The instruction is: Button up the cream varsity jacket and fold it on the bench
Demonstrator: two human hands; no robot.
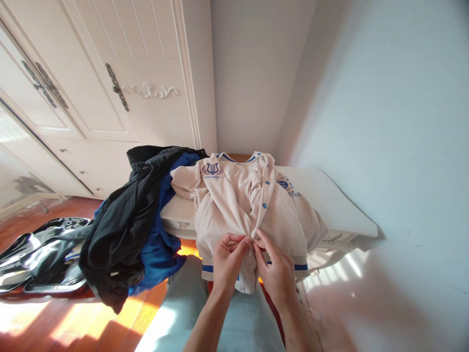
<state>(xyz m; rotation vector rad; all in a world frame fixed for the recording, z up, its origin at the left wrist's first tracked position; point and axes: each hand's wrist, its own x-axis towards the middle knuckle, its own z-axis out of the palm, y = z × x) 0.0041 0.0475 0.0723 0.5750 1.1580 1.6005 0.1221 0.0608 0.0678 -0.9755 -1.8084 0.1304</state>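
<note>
A cream jacket point(227, 195) with blue snap buttons, blue lettering and blue-striped trim lies front side up, its lower part hanging toward my lap. My left hand point(231, 256) pinches one front edge of the jacket between thumb and fingers. Close beside it, my right hand point(273, 259) pinches the other front edge, and the two edges meet between my fingertips. Above my hands the front stays parted, with blue snaps showing along the right edge. Whatever snap lies under my fingers is hidden.
The jacket rests on a white table point(337, 205) against the pale wall point(395, 122). Black clothing point(124, 225) and blue clothing point(157, 254) hang over the table's left side. A shiny black bag point(44, 259) sits on the wooden floor point(120, 327). Behind stands a white wardrobe point(154, 73).
</note>
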